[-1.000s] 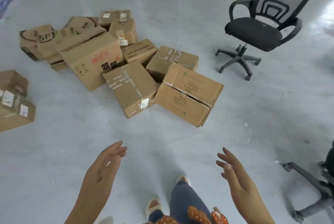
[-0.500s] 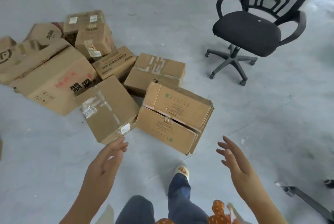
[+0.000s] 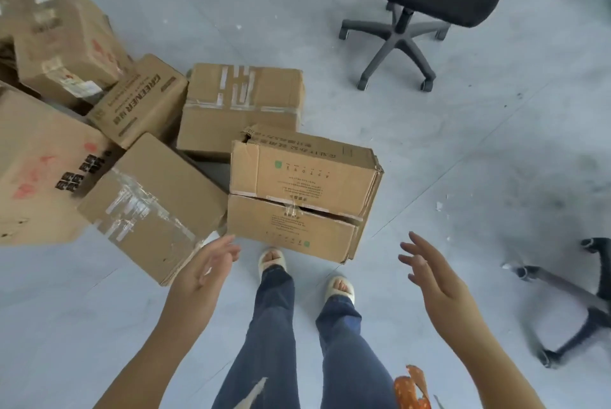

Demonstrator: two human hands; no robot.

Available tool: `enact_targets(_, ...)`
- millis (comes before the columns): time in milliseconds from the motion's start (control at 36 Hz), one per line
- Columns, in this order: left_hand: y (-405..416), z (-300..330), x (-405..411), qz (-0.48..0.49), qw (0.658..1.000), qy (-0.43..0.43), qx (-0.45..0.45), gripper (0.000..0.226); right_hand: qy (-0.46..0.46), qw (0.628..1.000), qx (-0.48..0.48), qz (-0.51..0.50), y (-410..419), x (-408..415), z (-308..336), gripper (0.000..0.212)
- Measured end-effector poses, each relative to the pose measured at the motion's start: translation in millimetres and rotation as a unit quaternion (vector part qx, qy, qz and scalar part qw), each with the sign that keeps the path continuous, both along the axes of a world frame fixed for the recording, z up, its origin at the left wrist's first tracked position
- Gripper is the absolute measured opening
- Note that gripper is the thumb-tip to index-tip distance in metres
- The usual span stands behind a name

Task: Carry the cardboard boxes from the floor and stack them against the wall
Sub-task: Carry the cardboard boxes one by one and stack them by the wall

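The boxes [image 3: 304,193] lie on the floor [image 3: 463,160], none carried yet. Left hand [image 3: 201,271] and right hand [image 3: 433,279] near them, fingers apart, holding nothing.

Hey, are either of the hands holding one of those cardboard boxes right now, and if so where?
Nothing is held. The left hand and right hand are both open above the floor, near the box with green print but not touching it.
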State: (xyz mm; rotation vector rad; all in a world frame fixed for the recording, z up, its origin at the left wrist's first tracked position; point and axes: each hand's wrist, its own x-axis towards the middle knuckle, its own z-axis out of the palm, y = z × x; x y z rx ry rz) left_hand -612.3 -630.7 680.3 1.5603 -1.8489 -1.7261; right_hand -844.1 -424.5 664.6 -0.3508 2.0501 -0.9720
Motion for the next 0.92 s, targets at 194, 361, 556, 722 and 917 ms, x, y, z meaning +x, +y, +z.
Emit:
enact_targets(194, -76, -108, -6, -0.057, 0.992, -0.100, 0.056, 0.038, -0.035, 0.995, 0.071, -0.057, -37, 3, -100, 0.036)
enact_targets(361, -119, -258, 2, -0.031, 0.975, -0.210, 0.069, 0.049, -0.088, 0.976, 0.175, -0.095, -40, 10, -248, 0.043)
enact_targets(556, -144, -423, 9, 0.071, 0.962, -0.265, -0.006, 0.052, -0.112, 0.943, 0.260, -0.176, -39, 15, -409, 0.057)
enact_targets(722, -169, -526, 22, 0.044, 0.976, -0.211, -0.003, 0.042, -0.097, 0.943, 0.231, -0.217, -45, 16, -497, 0.070)
enact_targets(917, -184, -559, 37, 0.053, 0.973, -0.225, 0.001, 0.044, -0.146, 0.945, 0.141, -0.258, -52, 12, -542, 0.049)
